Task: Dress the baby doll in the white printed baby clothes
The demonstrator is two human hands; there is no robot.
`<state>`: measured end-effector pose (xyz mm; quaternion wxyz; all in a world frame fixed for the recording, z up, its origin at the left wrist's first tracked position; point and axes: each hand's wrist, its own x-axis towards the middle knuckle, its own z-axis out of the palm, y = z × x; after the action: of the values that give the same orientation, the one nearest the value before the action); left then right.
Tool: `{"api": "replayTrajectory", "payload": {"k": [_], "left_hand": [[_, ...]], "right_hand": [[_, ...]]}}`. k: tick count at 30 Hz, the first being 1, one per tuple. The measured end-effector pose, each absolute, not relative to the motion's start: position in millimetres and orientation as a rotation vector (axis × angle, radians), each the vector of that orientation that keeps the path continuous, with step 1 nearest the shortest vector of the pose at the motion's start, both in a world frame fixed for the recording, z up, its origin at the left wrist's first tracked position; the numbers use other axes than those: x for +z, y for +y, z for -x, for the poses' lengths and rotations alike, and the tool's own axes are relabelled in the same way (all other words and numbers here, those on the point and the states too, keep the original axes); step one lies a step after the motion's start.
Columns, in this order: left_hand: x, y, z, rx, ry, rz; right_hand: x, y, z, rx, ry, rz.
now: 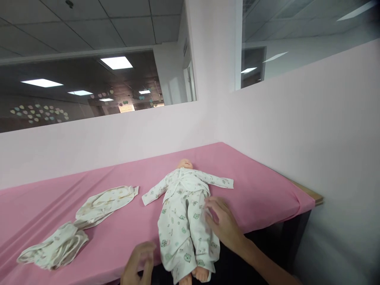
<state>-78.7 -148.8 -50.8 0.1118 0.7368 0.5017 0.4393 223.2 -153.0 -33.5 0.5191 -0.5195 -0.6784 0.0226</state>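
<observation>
A baby doll (185, 163) lies on its back, its head away from me and its feet at the near table edge. It wears a white printed top (185, 180) with both sleeves spread, and white trousers (175, 225) with green animal prints. My right hand (221, 219) is at the right side of the trousers near the hip, fingers curved and apart; whether the fingertips touch the cloth I cannot tell. My left hand (139, 263) hovers left of the trouser legs by the table's front edge, fingers curled loosely with a gap to the thumb and nothing between them.
A pink sheet (121, 233) covers the table. Two crumpled printed baby garments, one farther (103, 204) and one nearer (56, 245), lie to the left. White walls (297, 130) with windows meet in a corner behind the table. A wooden board edge (308, 192) sticks out at right.
</observation>
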Motion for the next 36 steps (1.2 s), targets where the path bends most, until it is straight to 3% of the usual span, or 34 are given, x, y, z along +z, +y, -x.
{"api": "replayTrajectory", "payload": {"k": [3,9,16,20,24,28,36], "left_hand": [[-25.9,-122.3,62.0,1.114,1.657,-1.944],[-5.6,-104.4,17.8,0.871,1.404,-1.914],[9.0,-71.5,6.9,1.020,1.723,-2.212],[7.8,-39.8,5.3,0.926,1.666,-2.552],[6.3,-40.9,2.4,1.112,1.487,-2.769],[7.7,-50.4,-1.2,1.159,1.206,-2.955],[21.8,-56.2,-10.0,1.005,1.097,-2.959]], "right_hand": [[-34.6,-120.5,-236.7,-0.031,-1.515,1.354],[-44.1,-84.1,-248.3,-0.050,-1.522,1.425],[-37.1,-81.5,-245.9,-0.131,-1.580,1.456],[-31.4,-82.9,-245.2,-0.103,-1.577,1.456],[-29.9,-103.0,-236.4,-0.097,-1.528,1.409],[-24.3,-117.5,-218.2,-0.232,-1.703,1.388],[-9.4,-95.1,-206.7,-0.467,-1.762,1.471]]}}
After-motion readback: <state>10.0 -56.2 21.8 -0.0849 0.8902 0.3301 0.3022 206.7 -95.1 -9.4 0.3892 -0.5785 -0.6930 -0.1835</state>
